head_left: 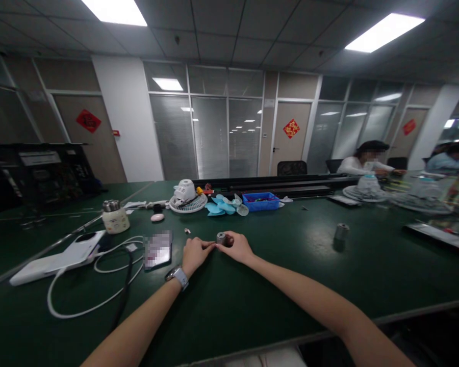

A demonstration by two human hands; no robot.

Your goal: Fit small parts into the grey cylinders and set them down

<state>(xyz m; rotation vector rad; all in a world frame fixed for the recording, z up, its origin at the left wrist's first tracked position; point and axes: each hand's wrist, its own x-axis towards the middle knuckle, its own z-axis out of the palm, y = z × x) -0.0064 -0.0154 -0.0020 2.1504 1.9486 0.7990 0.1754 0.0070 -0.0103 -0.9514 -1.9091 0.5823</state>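
Note:
A small grey metal cylinder (221,237) with a hole in its top stands upright at the middle of the green table. My right hand (237,246) curls around its right side, thumb in front, and grips it. From the left, my left hand (196,254) reaches to the cylinder's near left side. Its thumb and forefinger are pinched together there, close to my right thumb; whatever lies between those fingertips is too small to make out. A similar metal cylinder (342,232) stands apart on the right. Just behind my left hand lies a small pale piece (187,231).
On the left are a phone (157,250), a white power bank (30,267), cables and a cream bottle (116,219). Behind lie a white fan housing (185,196), blue fan blades (222,205) and a blue bin (260,201). A co-worker (367,160) sits at the far right.

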